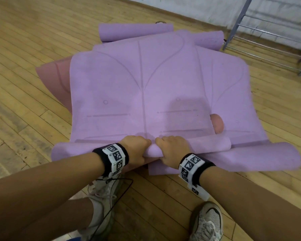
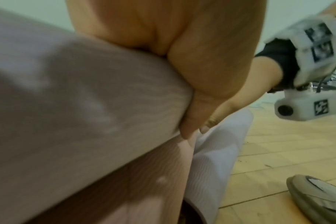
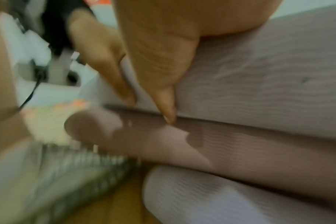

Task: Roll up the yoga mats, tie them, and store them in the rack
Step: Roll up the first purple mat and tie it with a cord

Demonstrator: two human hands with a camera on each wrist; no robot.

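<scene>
- Foam makes up the top mat (image 1: 142,80), a soft lilac sheet pressed with curved lines, straight grooves and small circles; in the wrist views we see a fine ribbed grain on its underside.
- We see its near edge turned into a short, tight roll (image 1: 207,143) lying across the sheet, just in front of our feet.
- Under it lie more flat mats: a dusty pink mat (image 1: 54,79) shows at the left, and another lilac mat (image 1: 250,159) spreads at the right with its near edge curled.
- Two rolled mats (image 1: 135,32) lie at the far end of the pile.
- We find all of this on a floor (image 1: 28,49) of worn, pale wooden strips, scuffed in places.
- A grey metal rack (image 1: 268,32) of thin bars stands at the far right, against a pale wall, well apart from the roll.
- Our left hand (image 1: 137,150) and right hand (image 1: 172,152) sit side by side at the middle of the roll, fingers curled over its top and thumbs tucked beneath, both gripping it.
- Both forearms reach straight forward, each wrist wearing a dark band with black-and-white markers.
- Our grey sneakers (image 1: 207,223) stand just behind the mats.
</scene>
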